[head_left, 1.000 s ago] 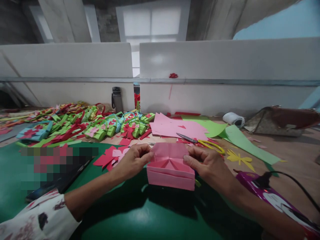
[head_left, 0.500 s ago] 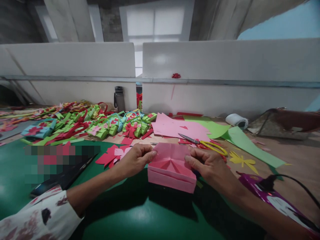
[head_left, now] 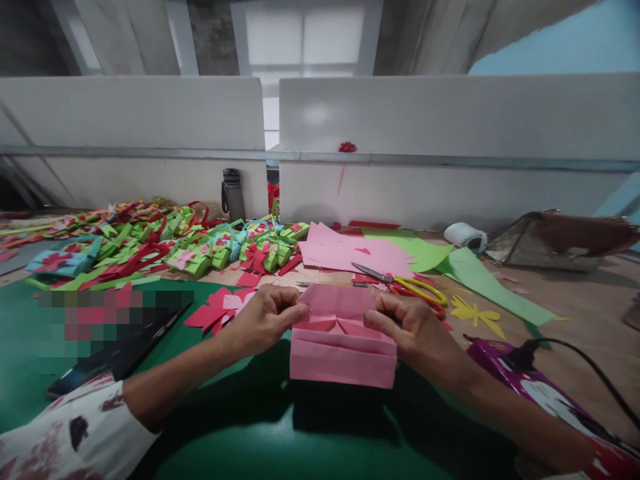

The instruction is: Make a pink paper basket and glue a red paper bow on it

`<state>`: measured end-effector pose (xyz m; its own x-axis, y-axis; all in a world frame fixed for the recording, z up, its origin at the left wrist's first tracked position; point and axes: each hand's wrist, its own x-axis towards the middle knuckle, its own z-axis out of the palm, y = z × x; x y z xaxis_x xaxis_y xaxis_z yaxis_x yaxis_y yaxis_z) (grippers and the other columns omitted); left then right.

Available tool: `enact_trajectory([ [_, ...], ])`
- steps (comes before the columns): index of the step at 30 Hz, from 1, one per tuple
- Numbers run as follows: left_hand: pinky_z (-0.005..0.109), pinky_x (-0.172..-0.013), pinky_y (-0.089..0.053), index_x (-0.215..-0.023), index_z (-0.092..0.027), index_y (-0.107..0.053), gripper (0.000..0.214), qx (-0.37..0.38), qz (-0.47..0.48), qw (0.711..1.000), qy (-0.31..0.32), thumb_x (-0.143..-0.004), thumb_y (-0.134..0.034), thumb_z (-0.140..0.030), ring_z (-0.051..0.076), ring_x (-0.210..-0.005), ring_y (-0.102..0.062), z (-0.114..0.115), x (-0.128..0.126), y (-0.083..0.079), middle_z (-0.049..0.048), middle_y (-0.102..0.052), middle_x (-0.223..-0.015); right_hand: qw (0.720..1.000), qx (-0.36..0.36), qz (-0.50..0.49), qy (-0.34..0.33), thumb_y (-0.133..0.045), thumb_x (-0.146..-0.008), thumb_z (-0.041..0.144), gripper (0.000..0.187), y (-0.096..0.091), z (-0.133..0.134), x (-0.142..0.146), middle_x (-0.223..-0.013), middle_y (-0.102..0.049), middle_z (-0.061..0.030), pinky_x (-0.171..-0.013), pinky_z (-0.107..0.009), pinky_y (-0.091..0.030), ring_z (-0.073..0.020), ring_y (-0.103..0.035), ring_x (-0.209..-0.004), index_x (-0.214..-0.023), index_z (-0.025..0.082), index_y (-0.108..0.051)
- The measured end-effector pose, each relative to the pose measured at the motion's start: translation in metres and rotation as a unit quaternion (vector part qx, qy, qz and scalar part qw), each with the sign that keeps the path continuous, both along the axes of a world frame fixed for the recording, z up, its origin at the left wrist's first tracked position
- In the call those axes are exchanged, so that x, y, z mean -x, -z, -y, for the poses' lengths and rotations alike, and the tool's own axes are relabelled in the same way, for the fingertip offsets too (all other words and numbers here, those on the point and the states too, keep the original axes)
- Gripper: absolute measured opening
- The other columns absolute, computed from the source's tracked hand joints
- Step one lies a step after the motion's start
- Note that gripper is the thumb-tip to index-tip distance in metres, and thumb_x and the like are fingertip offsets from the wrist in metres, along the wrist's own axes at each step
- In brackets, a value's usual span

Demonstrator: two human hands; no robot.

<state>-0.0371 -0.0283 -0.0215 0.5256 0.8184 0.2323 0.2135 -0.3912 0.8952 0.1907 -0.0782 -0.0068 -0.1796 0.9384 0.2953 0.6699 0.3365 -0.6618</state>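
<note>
Between my hands is a folded pink paper box [head_left: 343, 363], held up over the green table top [head_left: 235, 447]. Its back flap stands raised, and creased folds show inside the partly open top. My left hand [head_left: 273, 313] pinches the flap's left edge between thumb and fingers. On the other side, my right hand [head_left: 403, 320] grips the right edge the same way, its thumb in front. Behind the box lie scissors [head_left: 415, 290] with yellow handles, beside pink paper sheets [head_left: 350, 250]. Red and pink paper flowers [head_left: 213, 312] rest left of my left hand.
Several green paper bags [head_left: 190, 257] with red decorations are heaped at the back left, near a dark bottle [head_left: 233, 195]. A purple power strip [head_left: 500, 367] with a black cable lies at right. Farther back sit a white roll [head_left: 465, 237] and a handbag [head_left: 545, 243]. A blurred-out screen lies at left.
The pink box has tilted, so its front faces me more squarely and its top opening looks narrower. Both hands keep their hold. The whole view has shifted slightly.
</note>
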Motion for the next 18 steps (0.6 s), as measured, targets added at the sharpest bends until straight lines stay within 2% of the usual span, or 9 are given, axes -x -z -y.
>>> enact_trajectory([
  [5,0.021,-0.049,-0.027,-0.055,-0.016,-0.047,0.029,0.069,0.059,0.996,0.023,-0.077,-0.055,-0.033,0.007,-0.051,-0.033,0.0013,0.0000,0.0040,-0.0046,-0.041,-0.053,1.000,-0.019,-0.005,0.007,-0.048,-0.082,0.028,0.029,-0.0016,0.0019,-0.0007,-0.055,-0.040,0.0043,-0.048,-0.025,-0.028,-0.0110,-0.037,-0.053,-0.057,0.022,-0.034],
  [8,0.021,-0.052,-0.029,-0.053,-0.015,-0.048,0.029,0.094,0.073,0.993,0.014,-0.077,-0.056,-0.030,0.007,-0.051,-0.035,0.0012,-0.0001,0.0063,-0.0043,-0.043,-0.052,1.000,-0.027,-0.006,0.006,-0.049,-0.081,0.030,0.030,-0.0026,0.0017,-0.0014,-0.055,-0.041,0.0040,-0.048,-0.025,-0.029,-0.0112,-0.038,-0.052,-0.055,0.022,-0.035],
  [14,0.022,-0.054,-0.032,-0.054,-0.016,-0.048,0.033,0.089,0.068,0.994,0.006,-0.077,-0.056,-0.038,0.008,-0.051,-0.039,-0.0007,0.0002,0.0018,-0.0043,-0.043,-0.051,0.999,0.008,-0.033,-0.001,-0.048,-0.083,0.033,0.027,0.0025,-0.0045,-0.0054,-0.057,-0.048,0.0030,-0.055,-0.025,-0.037,-0.0129,-0.047,-0.056,-0.058,0.021,-0.044],
  [18,0.022,-0.056,-0.034,-0.056,-0.016,-0.050,0.034,0.072,0.047,0.996,0.003,-0.079,-0.054,-0.040,0.009,-0.054,-0.041,-0.0031,0.0027,-0.0029,-0.0037,-0.045,-0.054,1.000,-0.012,-0.003,0.000,-0.045,-0.085,0.029,0.026,0.0036,-0.0056,-0.0056,-0.060,-0.055,0.0023,-0.058,-0.024,-0.039,-0.0136,-0.052,-0.059,-0.061,0.021,-0.049],
])
